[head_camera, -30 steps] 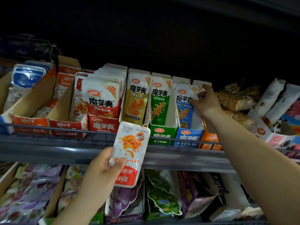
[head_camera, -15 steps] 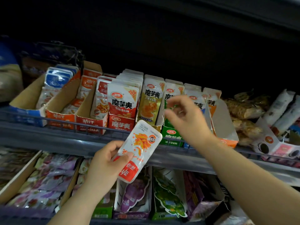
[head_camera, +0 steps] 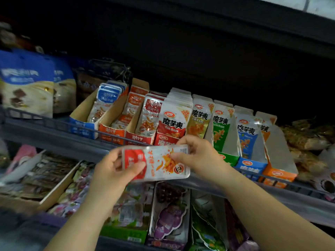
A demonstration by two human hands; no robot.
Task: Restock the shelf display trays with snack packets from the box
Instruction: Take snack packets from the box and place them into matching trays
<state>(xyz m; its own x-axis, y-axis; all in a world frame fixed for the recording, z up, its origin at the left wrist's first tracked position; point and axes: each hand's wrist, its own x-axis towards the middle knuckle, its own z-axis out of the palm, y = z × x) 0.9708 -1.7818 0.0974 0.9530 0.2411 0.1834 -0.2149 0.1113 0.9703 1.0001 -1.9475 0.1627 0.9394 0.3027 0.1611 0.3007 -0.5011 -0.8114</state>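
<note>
A red-and-white snack packet (head_camera: 159,161) is held on its side between both hands, just in front of the upper shelf's rail (head_camera: 54,124). Its red end is pinched by the left hand (head_camera: 112,173), with the thumb laid on the face and the fingers curled behind. The opposite end is pinched by the right hand (head_camera: 201,156) along the upper edge. So the packet is not yet placed in any tray. Directly above the hands a red konjac tray (head_camera: 165,140) is seen packed full. Just beyond the left hand a red tray (head_camera: 139,139) is found, whose packets appear to match the held one and where room seems to be left. It is judged the likely destination, though the print is too blurred for certainty. Further out past the left hand, an orange tray (head_camera: 111,132) and a blue tray (head_camera: 81,126) are partly stocked. Beyond the right hand, the green tray (head_camera: 227,157), the blue konjac tray (head_camera: 252,166) and the orange end tray (head_camera: 279,172) show much bare inner wall, so more filling is judged to remain. The supply box is not in view.
</note>
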